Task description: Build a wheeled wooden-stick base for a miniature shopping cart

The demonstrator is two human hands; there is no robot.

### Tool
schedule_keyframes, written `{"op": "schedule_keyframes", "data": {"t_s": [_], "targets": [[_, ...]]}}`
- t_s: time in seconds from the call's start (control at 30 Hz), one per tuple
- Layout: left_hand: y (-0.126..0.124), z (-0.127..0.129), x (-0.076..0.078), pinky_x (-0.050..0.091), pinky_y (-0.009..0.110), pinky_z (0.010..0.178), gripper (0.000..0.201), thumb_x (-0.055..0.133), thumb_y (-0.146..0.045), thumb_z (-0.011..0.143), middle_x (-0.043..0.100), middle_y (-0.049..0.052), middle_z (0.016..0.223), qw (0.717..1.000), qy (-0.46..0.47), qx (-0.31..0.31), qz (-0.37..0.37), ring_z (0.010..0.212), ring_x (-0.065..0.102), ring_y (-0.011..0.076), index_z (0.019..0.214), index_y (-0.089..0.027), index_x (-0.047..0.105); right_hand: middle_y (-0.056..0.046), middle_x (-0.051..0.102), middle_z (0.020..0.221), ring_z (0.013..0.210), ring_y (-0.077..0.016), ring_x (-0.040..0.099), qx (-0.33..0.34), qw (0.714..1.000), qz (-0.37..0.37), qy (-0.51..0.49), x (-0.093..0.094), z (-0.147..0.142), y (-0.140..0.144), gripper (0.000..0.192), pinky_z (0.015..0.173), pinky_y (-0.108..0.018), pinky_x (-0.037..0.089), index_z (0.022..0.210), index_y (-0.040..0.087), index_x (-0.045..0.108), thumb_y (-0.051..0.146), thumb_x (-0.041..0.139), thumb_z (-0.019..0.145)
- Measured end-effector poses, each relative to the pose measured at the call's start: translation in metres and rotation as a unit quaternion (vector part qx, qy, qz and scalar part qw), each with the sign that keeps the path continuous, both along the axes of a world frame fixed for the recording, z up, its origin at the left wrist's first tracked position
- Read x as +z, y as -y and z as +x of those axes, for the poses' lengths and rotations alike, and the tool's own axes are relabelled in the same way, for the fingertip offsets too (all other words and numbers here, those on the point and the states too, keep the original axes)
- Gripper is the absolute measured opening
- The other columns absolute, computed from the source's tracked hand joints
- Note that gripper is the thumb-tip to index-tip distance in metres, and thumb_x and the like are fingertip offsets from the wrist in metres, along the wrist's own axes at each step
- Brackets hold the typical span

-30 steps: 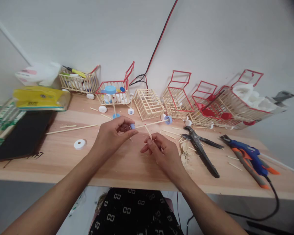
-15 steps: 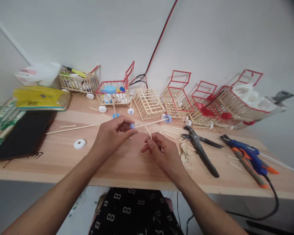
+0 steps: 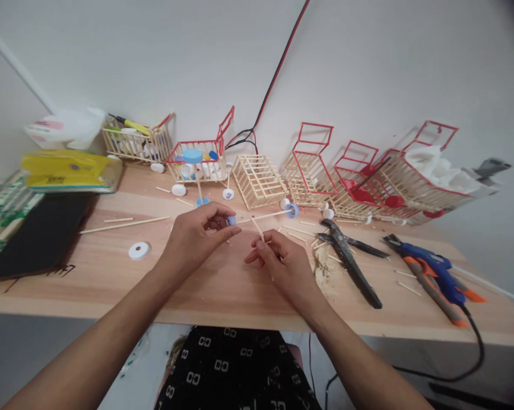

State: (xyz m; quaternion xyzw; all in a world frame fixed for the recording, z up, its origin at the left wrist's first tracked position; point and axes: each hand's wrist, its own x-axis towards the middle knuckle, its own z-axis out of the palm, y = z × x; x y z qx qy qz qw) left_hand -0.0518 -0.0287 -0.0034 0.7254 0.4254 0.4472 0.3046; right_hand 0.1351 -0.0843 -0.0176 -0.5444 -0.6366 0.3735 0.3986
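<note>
My left hand (image 3: pixel 201 233) is closed, thumb and fingers pinching a blue bottle cap (image 3: pixel 231 220). From this cap a thin wooden stick (image 3: pixel 269 216) runs right to a second blue cap (image 3: pixel 292 210), like an axle between two wheels. My right hand (image 3: pixel 282 256) is closed on a short wooden stick (image 3: pixel 257 226), whose upper tip meets or crosses just in front of the axle; I cannot tell whether they touch. Behind my left hand stands another stick with a blue cap (image 3: pixel 192 156) on top. A white cap (image 3: pixel 139 250) with a dark centre lies left of my left hand.
Small stick carts with red handles (image 3: pixel 310 176) line the wall, beside a plain stick basket (image 3: pixel 259 181). Black cutters (image 3: pixel 353 265), a blue glue gun (image 3: pixel 428 259) and orange-grey pliers (image 3: pixel 436 296) lie right. A black board (image 3: pixel 39 233) and yellow packet (image 3: pixel 69 171) lie left.
Both hands keep almost the same place and grip. The short stick's tip has shifted very slightly left along the axle, and the whole view has moved a little.
</note>
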Motion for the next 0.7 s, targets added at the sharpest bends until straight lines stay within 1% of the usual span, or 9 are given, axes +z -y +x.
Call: {"op": "schedule_keyframes", "data": {"t_s": [0.17, 0.33, 0.47, 0.7], "targets": [[-0.0003, -0.0003, -0.0005, 0.049, 0.027, 0.068, 0.024, 0.071, -0.030, 0.075, 0.066, 0.002, 0.079, 1.000, 0.000, 0.002, 0.001, 0.070, 0.061, 0.0133, 0.093, -0.016, 0.066, -0.001, 0.073, 0.078, 0.072, -0.0136, 0.067, -0.002, 1.000, -0.016, -0.018, -0.0001, -0.0004, -0.0002, 0.017, 0.068, -0.024, 0.046, 0.093, 0.022, 0.057, 0.038, 0.051, 0.091], [-0.0005, -0.0010, -0.0011, 0.049, 0.027, 0.068, 0.024, 0.071, -0.032, 0.075, 0.065, 0.001, 0.078, 1.000, -0.001, 0.003, 0.002, 0.070, 0.060, 0.0136, 0.093, -0.017, 0.065, -0.003, 0.073, 0.087, 0.079, -0.0149, 0.067, -0.014, 1.000, -0.006, -0.019, 0.0017, 0.0000, 0.0005, 0.023, 0.072, -0.026, 0.047, 0.099, 0.021, 0.060, 0.041, 0.051, 0.091], [-0.0002, -0.0008, -0.0004, 0.049, 0.027, 0.068, 0.024, 0.070, -0.032, 0.075, 0.066, 0.002, 0.079, 1.000, 0.001, -0.002, -0.003, 0.071, 0.061, 0.0139, 0.093, -0.017, 0.065, -0.002, 0.072, 0.082, 0.077, -0.0151, 0.066, -0.018, 1.000, 0.015, -0.006, 0.0036, -0.0002, 0.0007, 0.022, 0.073, -0.027, 0.047, 0.096, 0.021, 0.062, 0.039, 0.049, 0.092], [-0.0003, -0.0009, -0.0015, 0.048, 0.027, 0.066, 0.023, 0.069, -0.032, 0.076, 0.063, 0.001, 0.075, 1.000, -0.007, -0.002, 0.004, 0.069, 0.058, 0.0133, 0.093, -0.018, 0.065, -0.001, 0.071, 0.077, 0.069, -0.0129, 0.062, -0.014, 0.999, 0.028, -0.022, 0.0055, -0.0011, 0.0017, 0.019, 0.070, -0.025, 0.047, 0.090, 0.021, 0.061, 0.034, 0.048, 0.093]]}}
